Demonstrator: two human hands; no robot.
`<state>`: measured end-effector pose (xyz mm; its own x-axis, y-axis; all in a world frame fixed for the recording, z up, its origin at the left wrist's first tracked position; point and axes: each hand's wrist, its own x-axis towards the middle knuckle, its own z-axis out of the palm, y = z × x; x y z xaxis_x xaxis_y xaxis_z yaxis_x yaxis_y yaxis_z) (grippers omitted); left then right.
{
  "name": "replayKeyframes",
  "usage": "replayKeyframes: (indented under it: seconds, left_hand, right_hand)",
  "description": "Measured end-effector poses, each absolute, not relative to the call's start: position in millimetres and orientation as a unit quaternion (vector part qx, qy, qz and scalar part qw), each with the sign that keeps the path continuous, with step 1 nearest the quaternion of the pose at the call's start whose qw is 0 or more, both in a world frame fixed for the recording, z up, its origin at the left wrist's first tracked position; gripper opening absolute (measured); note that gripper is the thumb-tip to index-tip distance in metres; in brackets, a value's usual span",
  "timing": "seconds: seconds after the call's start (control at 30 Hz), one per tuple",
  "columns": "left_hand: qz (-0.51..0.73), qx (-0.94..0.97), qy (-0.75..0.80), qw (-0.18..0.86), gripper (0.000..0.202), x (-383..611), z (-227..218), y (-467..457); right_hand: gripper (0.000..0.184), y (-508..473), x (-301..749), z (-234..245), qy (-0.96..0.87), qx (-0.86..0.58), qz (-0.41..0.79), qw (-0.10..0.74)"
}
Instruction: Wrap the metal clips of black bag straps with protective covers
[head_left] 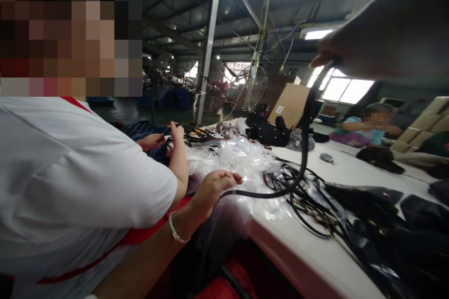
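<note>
A long black strap [304, 149] hangs in a curve between my two hands. My left hand [210, 191], with a silver bracelet on its wrist, is closed on the strap's lower end at the near edge of the white table [298, 252]. My right hand [379, 28] is raised high at the upper right, close to the camera and blurred. It pinches the strap's upper end. Under the strap lie a tangle of black straps [308, 201] and clear plastic bags [238, 159].
A co-worker in a white shirt [70, 182] stands close on my left, hands [175, 131] busy on the table's far end. Black bags [386, 229] cover the right side. Behind them are another black bag [270, 133], a cardboard box [291, 103] and a seated person [368, 131].
</note>
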<state>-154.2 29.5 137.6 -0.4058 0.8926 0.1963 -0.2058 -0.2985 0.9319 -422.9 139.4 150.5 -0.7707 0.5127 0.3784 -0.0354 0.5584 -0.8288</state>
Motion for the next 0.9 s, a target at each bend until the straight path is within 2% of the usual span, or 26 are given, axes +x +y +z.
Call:
replayKeyframes:
  seconds: [0.3,0.47,0.6,0.83,0.9]
  left_hand:
    - [0.696,0.405,0.443,0.394,0.017,-134,153,52]
    - [0.698,0.427,0.423,0.39,0.016,-131,178,57]
    - [0.703,0.416,0.444,0.368,0.017,-136,177,62]
    - [0.7,0.45,0.406,0.377,0.02,-128,185,61]
    - [0.702,0.449,0.405,0.377,0.02,-129,191,64]
  right_hand:
    - [0.028,180,-430,187,-0.81,-0.174,0.421,0.369]
    - [0.029,165,-443,201,-0.832,-0.164,0.358,0.391]
    - [0.031,141,-450,217,-0.844,-0.169,0.313,0.401]
    - [0.034,169,-440,304,-0.837,-0.163,0.256,0.455]
    - [0.043,176,-437,326,-0.843,-0.152,0.264,0.443]
